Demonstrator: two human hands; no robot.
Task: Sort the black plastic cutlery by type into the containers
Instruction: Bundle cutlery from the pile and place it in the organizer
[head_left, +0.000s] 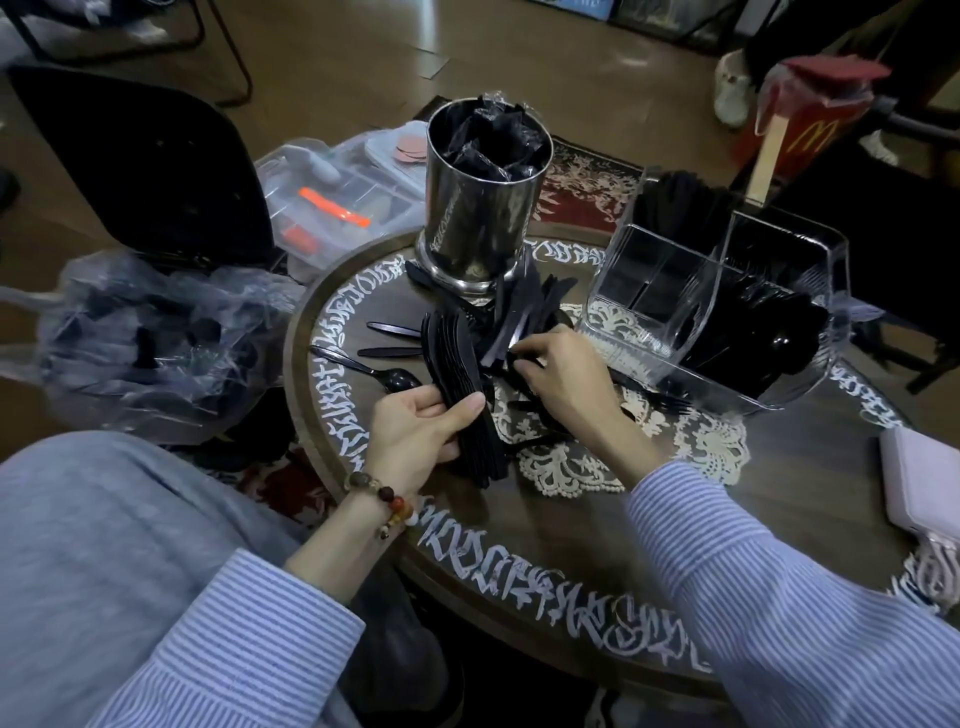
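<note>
My left hand (415, 431) grips a thick stack of black plastic knives (457, 364), fanned upward over the round table (545, 561). My right hand (561, 374) reaches into the loose pile of black cutlery (524, 312) at the table's middle, fingers curled on a piece there. A black spoon (374, 371) and two other pieces lie left of the stack. A clear divided plastic container (727, 291) at the right holds black cutlery in its near compartment. A steel cylinder (483, 208) behind the pile holds black wrapped packets.
A plastic bag with more black cutlery (150, 338) lies off the table to the left, by a clear box with orange items (337, 202). A pale pink wallet (924, 483) sits at the right table edge. A red fast-food carton (810, 119) stands behind.
</note>
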